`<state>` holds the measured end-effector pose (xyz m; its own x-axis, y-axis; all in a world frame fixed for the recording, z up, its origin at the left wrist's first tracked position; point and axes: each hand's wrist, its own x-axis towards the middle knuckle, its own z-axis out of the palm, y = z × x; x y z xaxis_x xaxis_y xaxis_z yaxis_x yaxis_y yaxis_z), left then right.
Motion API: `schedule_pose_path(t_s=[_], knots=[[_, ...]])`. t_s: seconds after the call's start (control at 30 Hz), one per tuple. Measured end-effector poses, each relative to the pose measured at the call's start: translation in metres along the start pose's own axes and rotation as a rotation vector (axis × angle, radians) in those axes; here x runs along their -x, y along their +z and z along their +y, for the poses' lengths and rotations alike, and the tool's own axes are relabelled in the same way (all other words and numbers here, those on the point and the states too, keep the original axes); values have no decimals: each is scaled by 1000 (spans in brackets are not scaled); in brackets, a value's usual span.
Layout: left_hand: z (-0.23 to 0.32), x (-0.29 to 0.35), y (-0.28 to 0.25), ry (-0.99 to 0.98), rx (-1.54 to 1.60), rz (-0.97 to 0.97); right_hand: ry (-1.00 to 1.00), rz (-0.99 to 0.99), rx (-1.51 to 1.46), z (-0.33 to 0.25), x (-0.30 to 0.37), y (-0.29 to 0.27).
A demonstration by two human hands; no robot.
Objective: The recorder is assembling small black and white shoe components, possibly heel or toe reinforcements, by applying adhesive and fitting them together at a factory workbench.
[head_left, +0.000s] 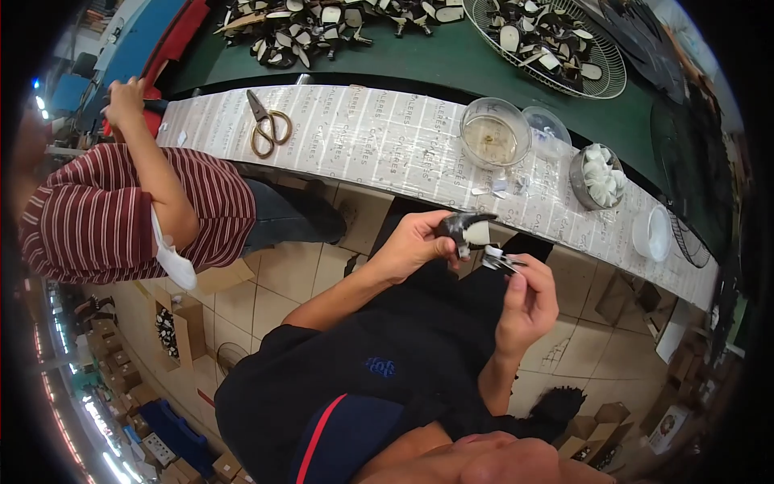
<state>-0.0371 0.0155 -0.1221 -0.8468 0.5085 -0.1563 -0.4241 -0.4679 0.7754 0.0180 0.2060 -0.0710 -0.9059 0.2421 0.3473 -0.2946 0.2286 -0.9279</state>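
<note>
My left hand [411, 246] is closed around a glossy black shoe heel [459, 229] with a pale flat face, held up in front of the bench. Close on its right, my right hand [530, 305] pinches a slim metal tool that looks like tweezers [511, 263]. A small white piece [491, 253] sits at the tool's tip, just beside the heel; whether the two touch I cannot tell.
On the paper-covered bench strip [363, 121] lie scissors [267, 129], a clear bowl of liquid [493, 139], a metal bowl of white wads [598, 176] and a white tub [651, 232]. Behind are piled heels [310, 31] and a wire basket [619, 74]. A co-worker [129, 202] stands left.
</note>
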Motion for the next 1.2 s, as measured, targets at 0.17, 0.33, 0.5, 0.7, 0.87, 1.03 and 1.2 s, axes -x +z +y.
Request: schedule_pose_path(t_s=[0.17, 0.33, 0.5, 0.7, 0.87, 1.03, 1.2], knots=[[4, 4, 9, -6, -82, -41, -256, -71, 296, -6, -6, 6], [7, 5, 12, -25, -142, -25, -400, -115, 344, -2, -7, 6], [4, 1, 13, 31, -141, -70, -475, -110, 443, -7, -10, 5], [5, 3, 13, -39, -130, -63, -431, -113, 381, -7, -7, 5], [3, 3, 13, -28, -110, -96, -300, -120, 262, -11, -4, 0], [5, 1, 17, -8, -123, -69, -152, -95, 81, -14, 0, -8], [-4, 0, 12, -12, -93, -93, -43, -33, -93, -8, 6, -12]])
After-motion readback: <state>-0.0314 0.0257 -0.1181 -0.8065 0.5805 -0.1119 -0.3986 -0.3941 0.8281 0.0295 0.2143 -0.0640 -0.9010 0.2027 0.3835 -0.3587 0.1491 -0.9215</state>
